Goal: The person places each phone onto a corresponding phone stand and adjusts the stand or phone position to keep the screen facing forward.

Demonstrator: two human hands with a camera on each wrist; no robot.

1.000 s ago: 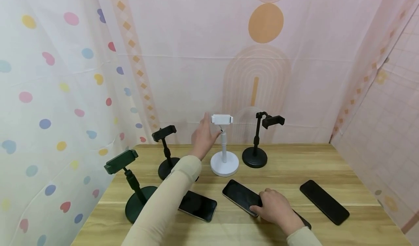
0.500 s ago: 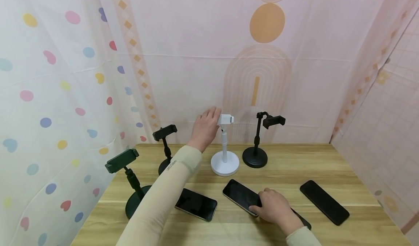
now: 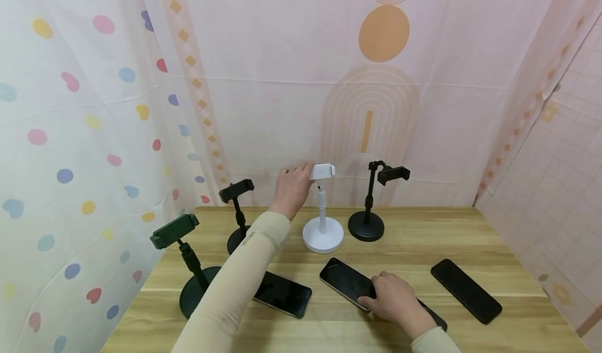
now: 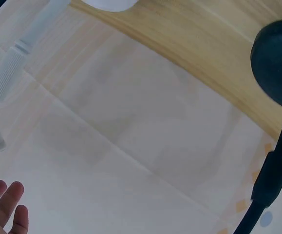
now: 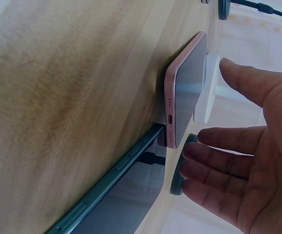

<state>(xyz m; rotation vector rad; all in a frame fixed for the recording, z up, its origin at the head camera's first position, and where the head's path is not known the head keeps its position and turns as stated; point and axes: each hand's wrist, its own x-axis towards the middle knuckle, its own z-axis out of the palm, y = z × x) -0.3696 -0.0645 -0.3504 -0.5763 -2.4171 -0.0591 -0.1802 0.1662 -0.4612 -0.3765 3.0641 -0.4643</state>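
A white phone stand (image 3: 322, 227) stands upright near the back of the table. My left hand (image 3: 292, 190) pinches the left end of its white clamp (image 3: 323, 172); in the left wrist view the thumb and fingers (image 4: 7, 207) lie on either side of a white piece at the frame's edge. My right hand (image 3: 397, 303) hovers low over the near end of a dark-screened phone (image 3: 345, 280), fingers loosely extended and holding nothing. In the right wrist view this phone shows a pink rim (image 5: 171, 97), and a green-edged phone (image 5: 121, 195) lies nearer.
A green phone stand (image 3: 190, 259) and a black one (image 3: 239, 214) stand at left, partly behind my left sleeve. Another black stand (image 3: 367, 226) is right of the white one. More phones lie at left (image 3: 287, 294) and right (image 3: 465, 290). Curtains hang behind the table.
My left hand has gone from beside the white stand with spread fingers to pinching its clamp, which now tilts slightly. The right hand has hardly moved.
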